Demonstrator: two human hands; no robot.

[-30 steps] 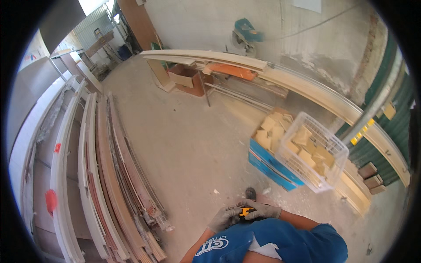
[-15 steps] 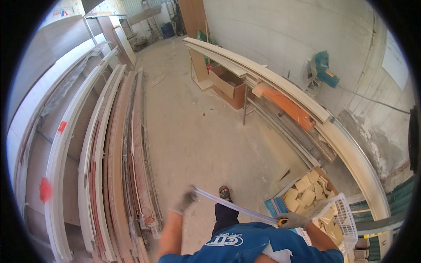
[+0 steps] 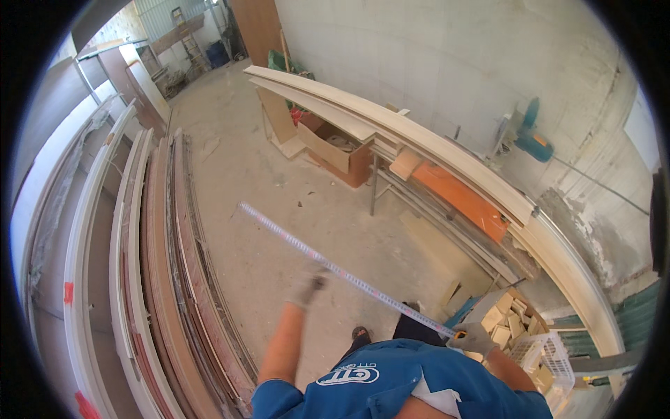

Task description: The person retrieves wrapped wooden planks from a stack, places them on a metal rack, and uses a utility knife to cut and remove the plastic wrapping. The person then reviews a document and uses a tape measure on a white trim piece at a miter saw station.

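My gloved right hand (image 3: pixel 479 340) grips a tape measure (image 3: pixel 460 335) with a yellow and black case, close to my body on the right. From it a long pale blade (image 3: pixel 328 264) stretches out to the upper left, over the floor, its far tip free in the air. Just below the middle of the blade is my gloved left hand (image 3: pixel 308 288). Motion smears its fingers, so I cannot see whether they touch the blade.
Long panels and profiles (image 3: pixel 164 265) lie along the left. At right, pale boards (image 3: pixel 419 133) rest on a rack, with a cardboard box (image 3: pixel 335 150) below its far end. Near my right arm stand a box of pale offcuts (image 3: pixel 506 318) and a white plastic basket (image 3: pixel 551 356).
My left hand has come off the blade's end, and the blade now reaches farther out past it. My right hand still grips the tape measure. The view has swung to the right.
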